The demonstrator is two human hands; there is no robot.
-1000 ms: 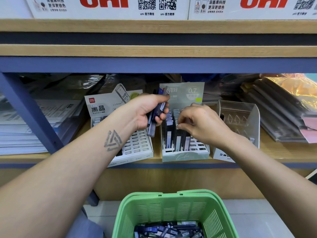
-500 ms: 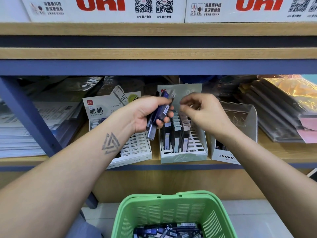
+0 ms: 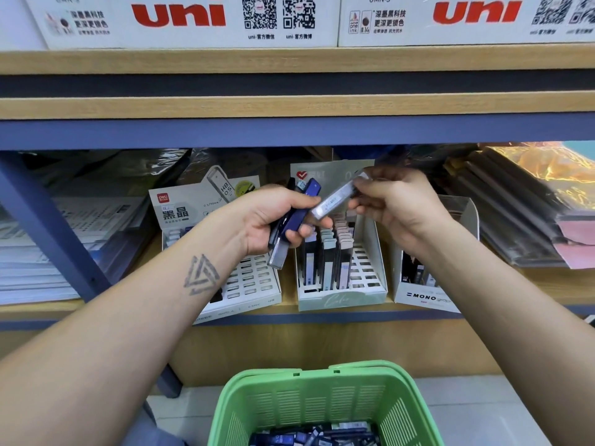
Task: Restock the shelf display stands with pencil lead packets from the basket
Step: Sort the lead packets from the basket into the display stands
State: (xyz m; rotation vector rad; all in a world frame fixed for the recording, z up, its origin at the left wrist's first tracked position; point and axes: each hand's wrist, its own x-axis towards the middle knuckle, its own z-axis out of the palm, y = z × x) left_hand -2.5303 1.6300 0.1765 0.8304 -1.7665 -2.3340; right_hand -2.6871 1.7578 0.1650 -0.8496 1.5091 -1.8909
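Note:
My left hand (image 3: 267, 220) grips a bunch of blue and grey pencil lead packets (image 3: 297, 217) in front of the shelf. My right hand (image 3: 396, 207) pinches one clear grey packet (image 3: 336, 199) by its upper end, its lower end still touching the bunch. Below them stands the pale green display stand (image 3: 341, 299), partly filled with upright packets. A white Deli stand (image 3: 248, 284) sits to its left and a MONO stand (image 3: 425, 297) to its right. The green basket (image 3: 322, 403) at the bottom holds several more packets.
Stacks of plastic-wrapped paper and folders fill the shelf at the far left (image 3: 48, 252) and far right (image 3: 521, 214). A blue shelf post (image 3: 48, 226) slants at left. White uni boxes (image 3: 193, 17) stand on the shelf above.
My right hand rose from the green stand's slots to the bunch in my left hand and took hold of one grey packet. The left hand stayed almost still.

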